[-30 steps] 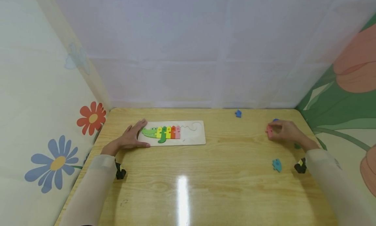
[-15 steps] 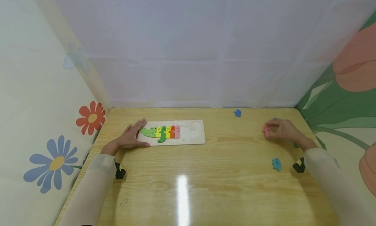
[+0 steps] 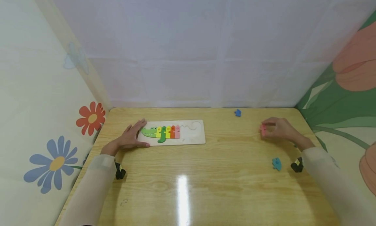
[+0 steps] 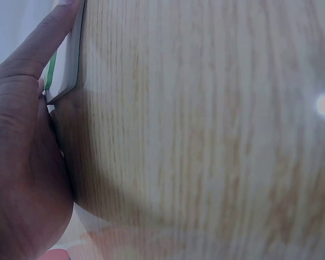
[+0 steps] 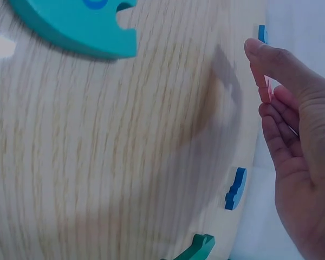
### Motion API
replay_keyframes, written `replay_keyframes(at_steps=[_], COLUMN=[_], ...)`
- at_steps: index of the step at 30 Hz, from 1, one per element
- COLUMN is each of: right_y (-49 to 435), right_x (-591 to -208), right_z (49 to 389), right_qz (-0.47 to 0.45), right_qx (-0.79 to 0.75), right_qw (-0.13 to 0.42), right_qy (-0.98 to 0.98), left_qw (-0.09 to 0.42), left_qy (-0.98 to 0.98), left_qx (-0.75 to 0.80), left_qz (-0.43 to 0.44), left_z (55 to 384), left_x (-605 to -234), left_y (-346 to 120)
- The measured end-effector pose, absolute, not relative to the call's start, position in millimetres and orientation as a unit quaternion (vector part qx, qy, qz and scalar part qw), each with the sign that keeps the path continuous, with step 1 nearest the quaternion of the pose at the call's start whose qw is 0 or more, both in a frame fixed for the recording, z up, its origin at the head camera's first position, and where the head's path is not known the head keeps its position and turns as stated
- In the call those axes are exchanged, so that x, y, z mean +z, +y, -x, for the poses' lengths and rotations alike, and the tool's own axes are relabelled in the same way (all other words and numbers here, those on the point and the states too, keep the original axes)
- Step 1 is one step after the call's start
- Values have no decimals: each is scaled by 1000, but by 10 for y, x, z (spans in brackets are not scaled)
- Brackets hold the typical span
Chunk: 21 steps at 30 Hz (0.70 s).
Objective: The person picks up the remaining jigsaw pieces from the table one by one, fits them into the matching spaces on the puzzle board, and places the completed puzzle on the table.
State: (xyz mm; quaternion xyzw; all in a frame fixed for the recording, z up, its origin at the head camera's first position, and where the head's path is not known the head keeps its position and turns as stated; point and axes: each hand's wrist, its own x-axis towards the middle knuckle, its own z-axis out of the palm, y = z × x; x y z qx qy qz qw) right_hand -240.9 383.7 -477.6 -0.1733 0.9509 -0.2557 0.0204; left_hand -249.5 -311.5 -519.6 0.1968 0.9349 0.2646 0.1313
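Note:
A pale puzzle board (image 3: 194, 136) lies on the left side of the table. Its crocodile head and several coloured body segments sit in place, and the curled tail outline at its right is bare. My left hand (image 3: 129, 137) spans the board's left end, thumb straight along the near edge and fingers at the far edge. Over the right side of the table, my right hand (image 3: 281, 130) pinches a pinkish-red puzzle piece (image 3: 262, 129) between thumb and fingers. In the right wrist view the piece (image 5: 260, 81) is held above the table, partly hidden by the thumb.
A blue puzzle piece (image 3: 238, 113) lies near the table's back edge. Closer to me is a teal piece (image 3: 276, 164). Another blue piece (image 5: 236, 188) and a green piece (image 5: 199, 247) show in the right wrist view. Printed cloth walls border the wooden table (image 3: 229, 187).
My right hand has moved a little to the left, carrying the pinkish-red piece with it. The left hand and the board stay where they were.

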Motion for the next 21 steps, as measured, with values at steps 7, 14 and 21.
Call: replay_keyframes(at_steps=[7,14,21], right_y=[3777,3709,3623], right_x=[-4746,-4709,-4662], right_z=[2424,2437,2436], right_qz=[169,170,176], right_qx=[-259,-243,-238], right_qw=[36,39,35], right_qy=[950,954,955], left_qw=[134,134,138], left_qy=[934,934,934], left_qx=[271,269,268], left_qz=[-192,-192,-191], left_z=[2484,2488,2479], left_x=[-5187,-5200,-5183], left_y=[-3112,-3116,-3104])
